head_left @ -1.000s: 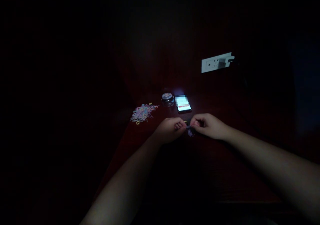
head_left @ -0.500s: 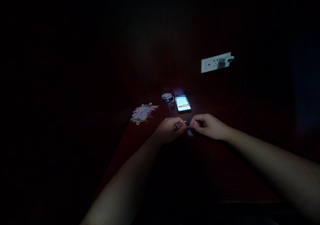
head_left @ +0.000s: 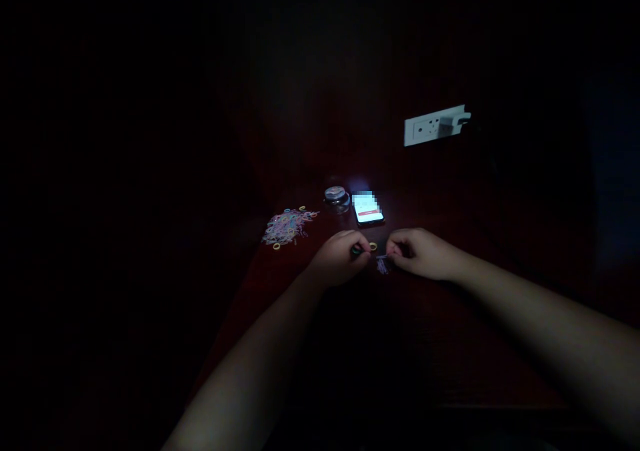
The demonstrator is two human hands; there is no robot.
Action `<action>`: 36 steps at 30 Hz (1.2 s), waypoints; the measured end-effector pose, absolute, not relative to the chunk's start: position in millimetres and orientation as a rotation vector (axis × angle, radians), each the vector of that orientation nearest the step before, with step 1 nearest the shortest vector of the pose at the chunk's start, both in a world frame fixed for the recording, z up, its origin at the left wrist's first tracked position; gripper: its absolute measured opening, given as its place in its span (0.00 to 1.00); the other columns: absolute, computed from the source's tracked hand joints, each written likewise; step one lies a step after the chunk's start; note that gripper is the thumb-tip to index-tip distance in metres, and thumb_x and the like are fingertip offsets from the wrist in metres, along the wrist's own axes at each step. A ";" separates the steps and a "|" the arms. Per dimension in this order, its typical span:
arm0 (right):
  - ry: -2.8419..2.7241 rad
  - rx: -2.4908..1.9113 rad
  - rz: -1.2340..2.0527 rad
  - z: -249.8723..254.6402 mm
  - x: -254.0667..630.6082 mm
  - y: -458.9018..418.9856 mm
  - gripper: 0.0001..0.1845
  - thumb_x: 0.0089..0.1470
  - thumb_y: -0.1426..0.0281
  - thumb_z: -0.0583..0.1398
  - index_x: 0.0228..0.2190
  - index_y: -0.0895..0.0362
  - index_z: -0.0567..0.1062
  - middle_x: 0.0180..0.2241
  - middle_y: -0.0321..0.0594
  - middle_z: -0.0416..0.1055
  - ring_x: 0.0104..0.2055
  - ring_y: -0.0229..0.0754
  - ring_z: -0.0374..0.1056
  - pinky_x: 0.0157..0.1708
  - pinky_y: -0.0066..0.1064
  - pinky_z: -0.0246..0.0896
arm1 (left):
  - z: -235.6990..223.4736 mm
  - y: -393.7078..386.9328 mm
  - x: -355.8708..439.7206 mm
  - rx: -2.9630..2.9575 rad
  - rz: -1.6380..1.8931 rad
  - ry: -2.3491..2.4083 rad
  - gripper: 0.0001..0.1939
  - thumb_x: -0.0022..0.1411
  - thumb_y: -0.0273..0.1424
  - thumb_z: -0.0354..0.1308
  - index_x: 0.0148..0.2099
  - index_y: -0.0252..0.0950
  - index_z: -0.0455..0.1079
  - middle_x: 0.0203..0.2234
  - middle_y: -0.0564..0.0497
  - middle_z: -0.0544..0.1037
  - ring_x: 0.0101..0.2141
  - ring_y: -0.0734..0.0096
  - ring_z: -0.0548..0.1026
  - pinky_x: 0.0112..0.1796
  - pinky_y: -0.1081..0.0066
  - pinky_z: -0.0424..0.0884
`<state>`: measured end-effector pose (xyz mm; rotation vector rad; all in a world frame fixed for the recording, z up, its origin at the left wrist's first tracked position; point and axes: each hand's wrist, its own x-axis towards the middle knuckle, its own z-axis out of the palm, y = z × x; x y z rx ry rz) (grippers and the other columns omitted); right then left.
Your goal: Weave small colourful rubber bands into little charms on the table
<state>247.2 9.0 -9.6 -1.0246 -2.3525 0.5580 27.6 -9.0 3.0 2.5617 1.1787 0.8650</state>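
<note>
Your right hand (head_left: pixel 420 254) has thumb and forefinger pinched on a thin pale strip (head_left: pixel 381 257), just beside a small lilac cluster (head_left: pixel 383 267) on the table. Your left hand (head_left: pixel 336 259) is curled, fingertips nearly meeting near a yellow ring (head_left: pixel 373 246) — a dark green bit (head_left: pixel 356 251) shows among the fingers, but you can't tell whether it's gripped. The phone (head_left: pixel 370 215) shows a red bar — its upper screen is pixelated, its lettering unreadable.

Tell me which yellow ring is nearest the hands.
The yellow ring lying alone between the left hand and right hand, close by the left fingertips; the other visible yellow rings lie in or beside the multicoloured pile.
</note>
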 end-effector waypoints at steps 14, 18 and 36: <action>-2.442 -1.069 0.412 -2.2 248.2 4.8 0.04 0.47 0.72 0.58 0.23 0.55 0.72 0.22 0.36 0.70 0.24 0.37 0.62 0.26 0.29 0.51 | -1.9 -5.9 25.8 2.575 0.802 1.084 0.04 0.54 0.28 0.61 0.35 0.36 0.71 0.33 0.50 0.75 0.34 0.71 0.72 0.37 0.71 0.69; -2.465 -1.045 0.436 -2.3 247.9 4.0 0.03 0.46 0.72 0.58 0.24 0.55 0.72 0.22 0.36 0.70 0.24 0.37 0.62 0.26 0.29 0.51 | -2.9 -4.9 25.1 2.563 0.788 1.076 0.05 0.54 0.28 0.62 0.36 0.36 0.71 0.33 0.50 0.75 0.35 0.71 0.73 0.37 0.72 0.69; -2.493 -1.003 0.432 -0.6 243.0 -1.1 0.04 0.47 0.72 0.58 0.23 0.55 0.72 0.23 0.35 0.70 0.26 0.37 0.63 0.29 0.29 0.51 | -5.0 -3.2 24.1 2.584 0.757 1.025 0.05 0.54 0.28 0.63 0.35 0.36 0.71 0.33 0.51 0.76 0.35 0.71 0.72 0.39 0.71 0.68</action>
